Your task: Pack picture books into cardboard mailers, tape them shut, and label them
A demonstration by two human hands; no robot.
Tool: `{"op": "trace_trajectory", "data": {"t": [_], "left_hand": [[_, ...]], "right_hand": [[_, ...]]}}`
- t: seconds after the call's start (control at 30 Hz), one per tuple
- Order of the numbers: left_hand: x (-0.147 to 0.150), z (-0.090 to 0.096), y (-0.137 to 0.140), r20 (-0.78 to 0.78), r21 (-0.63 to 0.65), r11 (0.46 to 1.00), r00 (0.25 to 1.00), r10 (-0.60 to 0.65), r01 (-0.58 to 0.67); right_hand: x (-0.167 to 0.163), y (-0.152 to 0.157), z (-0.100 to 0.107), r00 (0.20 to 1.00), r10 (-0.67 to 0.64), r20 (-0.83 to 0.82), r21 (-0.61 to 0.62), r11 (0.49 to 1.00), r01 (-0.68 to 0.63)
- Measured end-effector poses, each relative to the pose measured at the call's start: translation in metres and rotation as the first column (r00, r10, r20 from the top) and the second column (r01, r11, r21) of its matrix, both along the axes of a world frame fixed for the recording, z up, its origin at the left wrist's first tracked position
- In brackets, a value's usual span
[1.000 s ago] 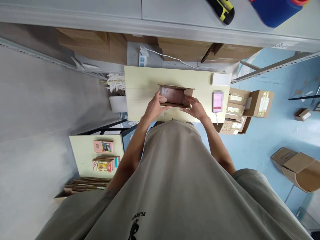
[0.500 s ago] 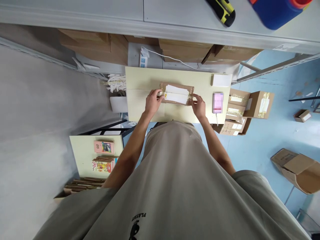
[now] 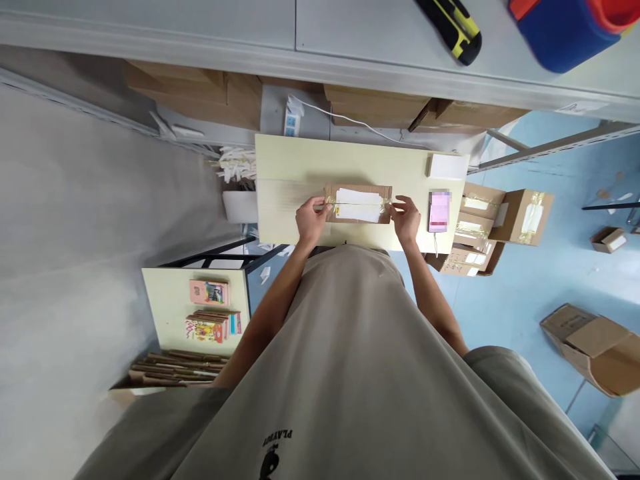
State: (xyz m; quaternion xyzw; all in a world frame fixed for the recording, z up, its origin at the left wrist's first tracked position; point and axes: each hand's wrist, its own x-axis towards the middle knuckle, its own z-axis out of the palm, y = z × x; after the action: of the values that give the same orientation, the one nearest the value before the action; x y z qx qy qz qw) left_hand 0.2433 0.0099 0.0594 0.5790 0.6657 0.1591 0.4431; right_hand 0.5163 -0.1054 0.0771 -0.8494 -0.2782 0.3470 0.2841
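Note:
A small brown cardboard box [image 3: 388, 217] lies across the cream tabletop, close to my body. White paper [image 3: 358, 205] covers most of its upper face, with a small yellow mark at the left end. Shiny tape shows at both ends of the box. My left hand [image 3: 311, 220] grips the left end, thumb and fingers pinched there. At the opposite end, my right hand [image 3: 405, 219] pinches the right edge in the same way. The fingertips partly hide both ends.
A phone [image 3: 439, 212] on a cable and a white stack [image 3: 447, 167] sit on the table's [image 3: 285, 160] right side. Taped boxes [image 3: 473, 223] stand beyond it. Above, a grey shelf [image 3: 200, 27] carries a utility knife [image 3: 457, 33]. Books [image 3: 209, 292] occupy a lower-left table.
The box has come a little nearer my body and now lies straighter, where before it was slightly slanted. Both hands moved with it and keep their hold on its ends.

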Motion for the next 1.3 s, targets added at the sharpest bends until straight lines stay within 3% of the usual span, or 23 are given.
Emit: {"op": "trace_trajectory", "data": {"t": [0.23,0.43,0.53,0.6,0.67,0.77,0.9,1.0,1.07,1.17,1.3], "left_hand": [[-0.001,-0.023,0.013,0.122,-0.188,0.970,0.976,0.180,-0.156],[-0.006,-0.024,0.017,0.236,-0.277,0.946,0.943,0.236,-0.167],[-0.008,-0.019,0.011,0.222,-0.222,0.971,0.964,0.143,-0.093],[-0.008,-0.013,0.006,0.119,-0.058,0.998,0.993,0.013,-0.006],[-0.004,-0.005,0.001,-0.030,0.143,0.983,0.994,-0.108,0.111],[0.012,0.009,0.003,-0.132,0.328,0.904,0.961,-0.241,0.272],[0.061,0.035,0.029,-0.067,0.503,0.795,0.932,-0.356,0.339],[0.116,0.065,0.058,0.019,0.627,0.710,0.905,-0.425,0.320],[0.156,0.090,0.076,0.065,0.686,0.661,0.880,-0.471,0.303],[0.212,0.124,0.095,0.076,0.767,0.566,0.833,-0.548,0.302],[0.266,0.153,0.107,0.064,0.842,0.449,0.772,-0.633,0.299]], "right_hand": [[0.015,0.010,-0.017,0.996,0.005,-0.089,-0.025,1.000,-0.007],[0.022,0.011,-0.023,0.960,-0.036,-0.279,0.051,0.997,0.052],[0.016,0.007,-0.016,0.986,0.056,-0.156,0.042,0.998,-0.050],[0.011,0.003,-0.007,0.983,0.181,-0.017,0.001,0.984,-0.181],[0.008,0.000,0.004,0.951,0.300,0.075,-0.058,0.954,-0.296],[0.019,0.000,0.025,0.919,0.369,0.139,-0.067,0.930,-0.363],[0.069,0.019,0.066,0.888,0.288,0.359,0.135,0.925,-0.355],[0.120,0.050,0.112,0.826,0.182,0.534,0.285,0.881,-0.378],[0.151,0.075,0.146,0.778,0.142,0.612,0.321,0.854,-0.409],[0.183,0.113,0.188,0.696,0.135,0.706,0.236,0.881,-0.410],[0.204,0.157,0.210,0.626,0.239,0.742,-0.022,0.942,-0.334]]}}
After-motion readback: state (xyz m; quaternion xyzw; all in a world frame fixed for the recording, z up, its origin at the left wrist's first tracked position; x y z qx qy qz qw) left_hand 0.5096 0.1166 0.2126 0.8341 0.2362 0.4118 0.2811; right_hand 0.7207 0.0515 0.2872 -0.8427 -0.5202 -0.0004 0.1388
